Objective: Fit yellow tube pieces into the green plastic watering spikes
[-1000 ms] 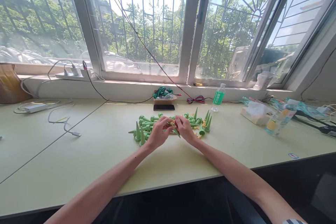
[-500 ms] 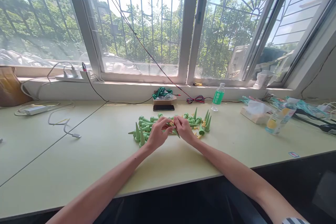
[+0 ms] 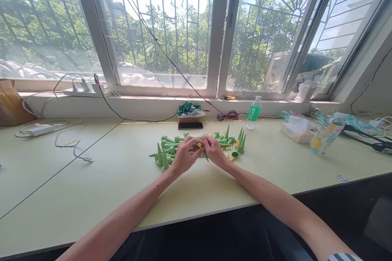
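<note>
At the middle of the table my left hand [image 3: 185,154] and my right hand [image 3: 214,151] meet, fingers closed around one green plastic plant-watering spike [image 3: 206,155]. Its pointed end sticks out below the fingers, tilted toward me. A bit of yellow shows between the fingertips at its other end; most of the piece is hidden. Around my hands lie several more green spikes [image 3: 168,143], some standing upright on their wide ends [image 3: 242,143] at the right. Small yellow plastic parts [image 3: 230,158] are scattered among them, next to my right hand.
Behind the spikes lie a black phone [image 3: 190,125] and a small box [image 3: 190,111] with green material in it. A green-labelled bottle [image 3: 254,113], a tissue box [image 3: 297,132] and another bottle [image 3: 326,138] stand to the right. A white cable [image 3: 78,151] lies at left.
Both hands stay together at the same place on the spike, with only slight finger movement. The whole view has shifted a little.
</note>
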`<state>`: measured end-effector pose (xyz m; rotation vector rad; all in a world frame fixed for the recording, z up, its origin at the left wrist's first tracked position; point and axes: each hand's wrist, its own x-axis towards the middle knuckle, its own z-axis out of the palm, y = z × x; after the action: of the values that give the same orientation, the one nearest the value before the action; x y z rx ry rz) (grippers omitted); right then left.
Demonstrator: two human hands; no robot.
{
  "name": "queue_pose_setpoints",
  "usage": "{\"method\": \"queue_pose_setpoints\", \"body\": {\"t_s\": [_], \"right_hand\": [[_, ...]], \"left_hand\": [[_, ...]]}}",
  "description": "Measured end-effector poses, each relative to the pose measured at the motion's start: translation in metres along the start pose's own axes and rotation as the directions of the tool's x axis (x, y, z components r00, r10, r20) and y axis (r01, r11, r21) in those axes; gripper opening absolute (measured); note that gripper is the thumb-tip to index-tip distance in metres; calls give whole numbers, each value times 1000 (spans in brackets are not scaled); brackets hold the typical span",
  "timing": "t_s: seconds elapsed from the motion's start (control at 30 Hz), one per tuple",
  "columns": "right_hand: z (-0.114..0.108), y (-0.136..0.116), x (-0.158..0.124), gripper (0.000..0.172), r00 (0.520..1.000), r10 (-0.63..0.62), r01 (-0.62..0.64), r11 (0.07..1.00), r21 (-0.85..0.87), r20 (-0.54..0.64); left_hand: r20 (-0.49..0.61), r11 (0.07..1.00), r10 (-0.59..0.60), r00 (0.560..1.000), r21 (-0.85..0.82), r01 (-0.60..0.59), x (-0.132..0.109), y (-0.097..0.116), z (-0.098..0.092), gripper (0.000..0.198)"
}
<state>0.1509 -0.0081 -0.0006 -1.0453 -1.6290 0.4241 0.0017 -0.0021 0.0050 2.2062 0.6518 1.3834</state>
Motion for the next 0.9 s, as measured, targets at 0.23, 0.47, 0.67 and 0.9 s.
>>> {"method": "queue_pose_setpoints", "body": {"t_s": [0.23, 0.47, 0.67, 0.9], "right_hand": [[0, -1, 1, 38, 1000, -2, 2, 1000, 12, 19], [1, 3, 2, 39, 1000, 7, -7, 1000, -3, 23], [0, 1, 1, 41, 1000, 8, -8, 1000, -15, 14], [-2, -7, -2, 40, 997, 43, -43, 999, 0, 70]], "left_hand": [[24, 1000, -3, 1000, -11, 4, -1, 3, 2, 15], [35, 1000, -11, 999, 24, 10, -1, 2, 1, 16], [16, 999, -40, 999, 24, 39, -2, 1, 3, 24], [-32, 984, -176, 984, -5, 176, 0, 2, 2, 40]]}}
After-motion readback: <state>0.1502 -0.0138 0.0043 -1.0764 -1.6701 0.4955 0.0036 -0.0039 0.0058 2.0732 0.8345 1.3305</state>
